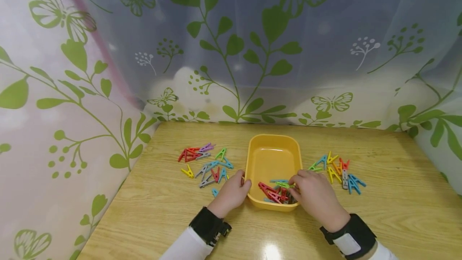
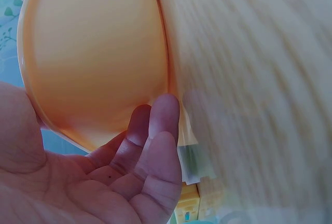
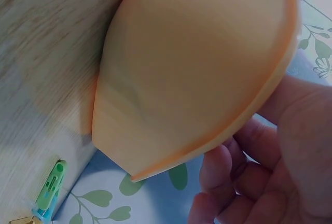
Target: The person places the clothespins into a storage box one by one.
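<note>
A yellow rectangular plastic tray [image 1: 274, 159] rests on the table, its near end holding a heap of clothespins, mostly red [image 1: 265, 189] and blue. My left hand [image 1: 232, 192] grips the tray's left side, thumb at the rim; in the left wrist view its fingers [image 2: 163, 154] bend against the outer wall. Over the right rim reaches my right hand [image 1: 317, 196], pinching the end of a green clothespin [image 1: 282, 185] on top of the heap. The right wrist view shows curled fingers [image 3: 215, 164] beside the rim, while the tray wall hides the pinching fingertips.
Left of the tray lie loose clothespins in red [image 1: 183, 155], purple [image 1: 207, 147], yellow [image 1: 187, 171], grey and blue. To the right are several more, yellow [image 1: 333, 174], blue [image 1: 355, 184] and a grey one [image 1: 345, 179]. A patterned curtain [image 1: 231, 71] borders the wooden table [image 1: 151, 216].
</note>
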{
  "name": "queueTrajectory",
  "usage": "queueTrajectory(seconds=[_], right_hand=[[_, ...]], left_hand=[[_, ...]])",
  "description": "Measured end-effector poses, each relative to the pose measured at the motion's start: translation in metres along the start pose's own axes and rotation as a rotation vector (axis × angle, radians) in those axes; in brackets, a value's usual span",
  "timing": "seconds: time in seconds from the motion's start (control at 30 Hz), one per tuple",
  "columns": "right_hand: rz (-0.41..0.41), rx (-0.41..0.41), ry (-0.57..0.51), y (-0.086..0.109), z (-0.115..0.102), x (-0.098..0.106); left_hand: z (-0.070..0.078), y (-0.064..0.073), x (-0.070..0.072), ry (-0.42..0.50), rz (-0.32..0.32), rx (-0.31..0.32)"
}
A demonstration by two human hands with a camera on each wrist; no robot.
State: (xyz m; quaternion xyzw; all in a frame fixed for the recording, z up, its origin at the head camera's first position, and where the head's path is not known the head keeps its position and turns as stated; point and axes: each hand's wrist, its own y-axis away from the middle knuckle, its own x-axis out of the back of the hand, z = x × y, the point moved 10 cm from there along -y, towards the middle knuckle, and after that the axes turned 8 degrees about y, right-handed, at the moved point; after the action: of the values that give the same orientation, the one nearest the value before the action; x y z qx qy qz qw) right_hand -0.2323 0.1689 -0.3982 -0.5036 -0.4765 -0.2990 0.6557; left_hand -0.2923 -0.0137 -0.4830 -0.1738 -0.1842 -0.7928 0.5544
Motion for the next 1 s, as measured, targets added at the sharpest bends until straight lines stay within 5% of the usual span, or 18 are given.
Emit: queueTrajectory(seconds=[0.23, 0.43, 0.63, 0.8, 1.0], right_hand=[[0.028, -0.024, -0.034, -0.001, 0.016, 0.011], [0.097, -0.116, -0.044, -0.002, 0.052, 0.038], [0.124, -0.189, -0.041, 0.001, 0.085, 0.042], [0.045, -0.229, -0.019, 0.003, 0.102, 0.029], [-0.175, -0.298, 0.009, 0.008, 0.118, -0.001]], left_hand=[[0.0, 0.0, 0.0, -0.001, 0.0, 0.005], [0.001, 0.0, 0.0, -0.002, 0.002, 0.005], [0.002, 0.001, 0.0, 0.0, 0.005, -0.002], [0.001, 0.001, 0.0, 0.004, 0.002, 0.001], [0.002, 0.001, 0.0, 0.006, 0.001, -0.003]])
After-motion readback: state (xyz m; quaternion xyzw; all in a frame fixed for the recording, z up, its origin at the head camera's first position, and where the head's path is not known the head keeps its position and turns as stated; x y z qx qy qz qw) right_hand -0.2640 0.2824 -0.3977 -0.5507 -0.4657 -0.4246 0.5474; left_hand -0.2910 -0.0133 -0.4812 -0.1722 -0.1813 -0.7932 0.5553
